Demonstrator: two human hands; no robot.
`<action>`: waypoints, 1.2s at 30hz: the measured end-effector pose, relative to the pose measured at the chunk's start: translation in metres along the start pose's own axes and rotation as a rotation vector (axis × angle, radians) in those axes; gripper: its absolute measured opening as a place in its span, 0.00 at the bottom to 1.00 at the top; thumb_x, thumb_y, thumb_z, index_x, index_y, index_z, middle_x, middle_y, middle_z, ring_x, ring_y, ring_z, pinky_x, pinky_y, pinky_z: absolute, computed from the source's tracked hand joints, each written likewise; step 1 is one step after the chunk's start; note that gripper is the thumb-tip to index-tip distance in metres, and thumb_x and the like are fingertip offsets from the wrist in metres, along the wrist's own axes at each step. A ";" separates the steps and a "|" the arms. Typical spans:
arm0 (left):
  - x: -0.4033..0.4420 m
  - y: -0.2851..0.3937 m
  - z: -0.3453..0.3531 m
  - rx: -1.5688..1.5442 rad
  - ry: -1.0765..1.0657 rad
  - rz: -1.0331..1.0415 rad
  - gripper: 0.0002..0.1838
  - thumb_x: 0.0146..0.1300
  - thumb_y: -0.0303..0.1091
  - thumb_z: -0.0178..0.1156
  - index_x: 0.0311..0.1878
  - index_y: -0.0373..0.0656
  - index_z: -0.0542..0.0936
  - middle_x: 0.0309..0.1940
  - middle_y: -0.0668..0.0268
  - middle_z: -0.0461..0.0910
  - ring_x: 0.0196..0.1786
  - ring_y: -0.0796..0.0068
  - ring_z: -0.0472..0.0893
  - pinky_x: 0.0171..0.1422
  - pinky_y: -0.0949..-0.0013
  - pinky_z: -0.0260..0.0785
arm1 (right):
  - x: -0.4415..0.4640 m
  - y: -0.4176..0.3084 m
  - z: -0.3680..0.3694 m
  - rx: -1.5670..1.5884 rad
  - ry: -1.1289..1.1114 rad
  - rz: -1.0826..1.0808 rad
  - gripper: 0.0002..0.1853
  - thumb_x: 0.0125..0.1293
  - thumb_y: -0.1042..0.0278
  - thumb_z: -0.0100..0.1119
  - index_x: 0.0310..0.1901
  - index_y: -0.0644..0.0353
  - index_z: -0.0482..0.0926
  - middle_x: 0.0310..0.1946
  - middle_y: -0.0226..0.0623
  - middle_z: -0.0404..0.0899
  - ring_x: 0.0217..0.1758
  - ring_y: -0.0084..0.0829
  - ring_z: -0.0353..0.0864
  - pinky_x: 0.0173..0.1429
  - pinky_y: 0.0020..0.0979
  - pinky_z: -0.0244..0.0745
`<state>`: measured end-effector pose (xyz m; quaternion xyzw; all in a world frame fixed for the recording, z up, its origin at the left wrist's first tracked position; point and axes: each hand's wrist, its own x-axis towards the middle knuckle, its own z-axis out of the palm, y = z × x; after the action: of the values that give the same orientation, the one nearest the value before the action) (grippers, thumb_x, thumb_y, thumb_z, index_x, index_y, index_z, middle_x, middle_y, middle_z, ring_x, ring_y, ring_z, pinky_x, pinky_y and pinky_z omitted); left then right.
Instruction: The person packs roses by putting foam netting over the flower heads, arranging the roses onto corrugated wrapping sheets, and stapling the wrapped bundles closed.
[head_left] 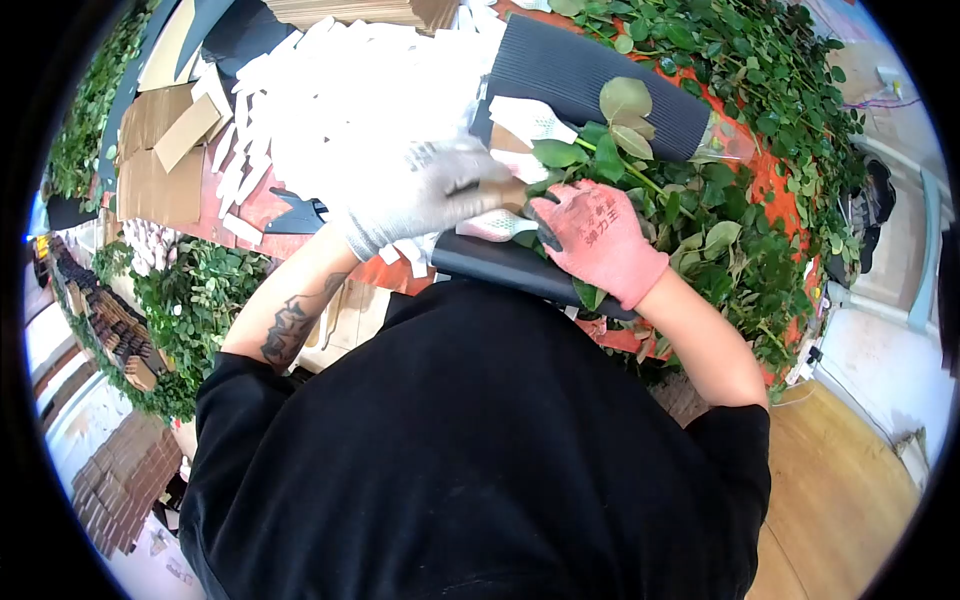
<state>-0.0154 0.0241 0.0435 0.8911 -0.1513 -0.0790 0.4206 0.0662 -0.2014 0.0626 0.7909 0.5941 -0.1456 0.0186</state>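
Observation:
My left hand, in a whitish-grey glove, reaches right with its fingers stretched out over a brown cardboard piece. My right hand, in a pink glove with dark fingers, has its fingers curled round the stem end of a netted flower; the stem itself is hidden. Another flower in a white mesh sleeve lies above, its leafy green stem running right. Beneath them are a black wrapping sheet near my body and a dark corrugated wrap farther off.
A big heap of white pieces covers the table's left and middle. Cardboard sheets lie at far left. Leafy stems fill the right side of the red-covered table. More greenery stands at lower left.

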 end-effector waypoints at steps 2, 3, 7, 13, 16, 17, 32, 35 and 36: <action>0.006 0.007 -0.007 0.103 0.119 -0.063 0.17 0.58 0.37 0.63 0.50 0.42 0.80 0.45 0.58 0.79 0.48 0.59 0.79 0.53 0.64 0.71 | -0.010 0.000 0.009 -0.027 0.193 -0.002 0.19 0.54 0.57 0.59 0.48 0.51 0.74 0.41 0.34 0.75 0.45 0.34 0.78 0.48 0.35 0.71; 0.010 0.005 -0.002 0.101 0.124 -0.067 0.17 0.58 0.37 0.63 0.50 0.42 0.80 0.45 0.58 0.79 0.48 0.59 0.79 0.53 0.64 0.71 | -0.013 -0.001 0.012 -0.051 0.388 -0.009 0.19 0.54 0.56 0.59 0.48 0.50 0.74 0.43 0.33 0.75 0.45 0.34 0.78 0.47 0.35 0.71; 0.023 -0.013 0.016 0.120 0.187 0.087 0.17 0.58 0.34 0.62 0.51 0.41 0.78 0.45 0.58 0.79 0.48 0.61 0.79 0.52 0.64 0.71 | -0.020 0.000 -0.014 0.026 0.293 0.160 0.22 0.52 0.52 0.61 0.50 0.48 0.76 0.46 0.31 0.76 0.46 0.33 0.78 0.46 0.34 0.72; 0.003 -0.024 0.025 0.117 0.109 0.141 0.22 0.55 0.33 0.64 0.56 0.46 0.78 0.44 0.59 0.80 0.45 0.60 0.80 0.51 0.64 0.72 | -0.029 0.031 -0.036 -0.010 0.595 0.218 0.17 0.54 0.58 0.63 0.46 0.50 0.77 0.34 0.35 0.78 0.34 0.36 0.81 0.37 0.32 0.76; -0.007 -0.019 0.020 0.004 0.055 0.094 0.19 0.54 0.32 0.65 0.52 0.44 0.81 0.38 0.57 0.82 0.42 0.60 0.81 0.48 0.64 0.73 | -0.013 0.017 -0.017 -0.184 0.529 0.133 0.14 0.52 0.63 0.60 0.42 0.51 0.77 0.32 0.33 0.77 0.34 0.34 0.80 0.37 0.32 0.74; -0.010 -0.018 0.019 -0.045 0.044 0.073 0.18 0.53 0.32 0.66 0.49 0.43 0.82 0.37 0.57 0.82 0.41 0.60 0.82 0.47 0.64 0.73 | -0.005 0.021 -0.001 -0.143 0.390 0.136 0.13 0.53 0.66 0.57 0.43 0.50 0.77 0.32 0.32 0.77 0.34 0.33 0.79 0.38 0.32 0.74; -0.019 -0.031 0.027 -0.208 0.095 -0.024 0.14 0.54 0.33 0.67 0.45 0.41 0.84 0.33 0.60 0.83 0.37 0.64 0.82 0.44 0.66 0.73 | 0.006 -0.004 0.005 0.089 0.129 0.049 0.18 0.55 0.59 0.58 0.44 0.60 0.76 0.32 0.40 0.79 0.39 0.38 0.80 0.40 0.40 0.74; -0.023 -0.034 0.023 -0.218 0.057 -0.091 0.14 0.54 0.32 0.67 0.44 0.41 0.84 0.32 0.60 0.83 0.36 0.64 0.82 0.43 0.66 0.73 | 0.012 -0.009 0.005 0.081 0.035 0.068 0.18 0.55 0.60 0.57 0.46 0.59 0.75 0.32 0.41 0.79 0.40 0.40 0.80 0.42 0.41 0.73; -0.025 -0.034 0.022 -0.217 0.053 -0.094 0.14 0.54 0.32 0.67 0.44 0.41 0.84 0.32 0.60 0.83 0.36 0.64 0.82 0.43 0.66 0.73 | 0.012 -0.012 0.005 0.091 0.008 0.084 0.20 0.55 0.59 0.58 0.48 0.58 0.74 0.33 0.42 0.79 0.40 0.41 0.80 0.43 0.42 0.73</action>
<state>-0.0378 0.0366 0.0036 0.8481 -0.0887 -0.0910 0.5144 0.0571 -0.1873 0.0562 0.8157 0.5532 -0.1684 -0.0138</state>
